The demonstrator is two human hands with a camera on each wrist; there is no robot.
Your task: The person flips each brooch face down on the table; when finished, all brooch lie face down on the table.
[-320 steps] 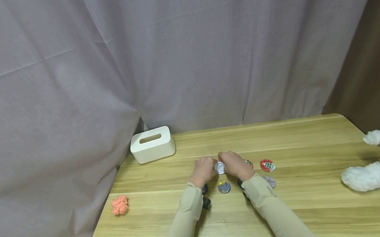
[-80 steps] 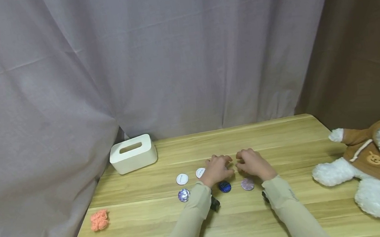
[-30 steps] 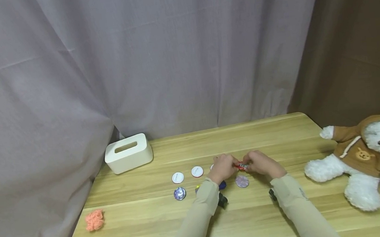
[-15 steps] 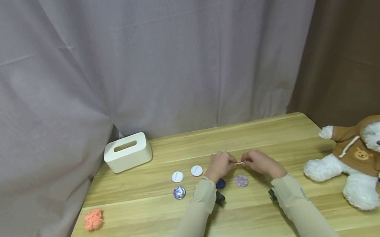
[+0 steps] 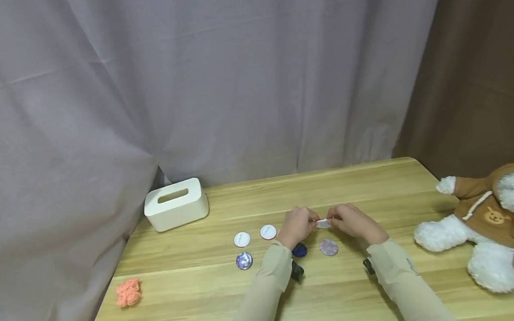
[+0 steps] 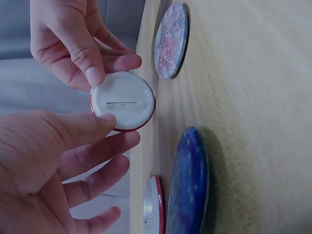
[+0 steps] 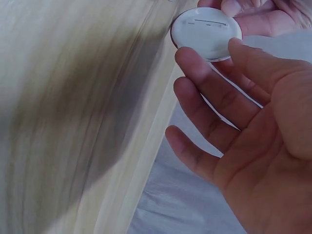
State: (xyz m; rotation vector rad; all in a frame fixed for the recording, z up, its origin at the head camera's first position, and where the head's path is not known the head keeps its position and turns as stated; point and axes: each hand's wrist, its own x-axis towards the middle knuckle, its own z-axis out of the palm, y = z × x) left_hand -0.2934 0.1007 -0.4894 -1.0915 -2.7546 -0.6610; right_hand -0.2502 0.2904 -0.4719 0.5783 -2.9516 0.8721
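Between left fingers [image 6: 95, 126] and right fingers [image 7: 209, 75], the pinched badge's [image 6: 124, 87] pin [image 6: 122, 103] shows only in wrist views.

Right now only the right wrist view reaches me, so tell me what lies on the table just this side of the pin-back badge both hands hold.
Observer: A pale purple button badge lies there, patterned side up.
Operator: Name its neighbour on the left.
Observer: A dark blue button badge, beside it but not touching.
Operator: Now report what stands at the table's far left corner.
Observer: A white tissue box, slot facing up.
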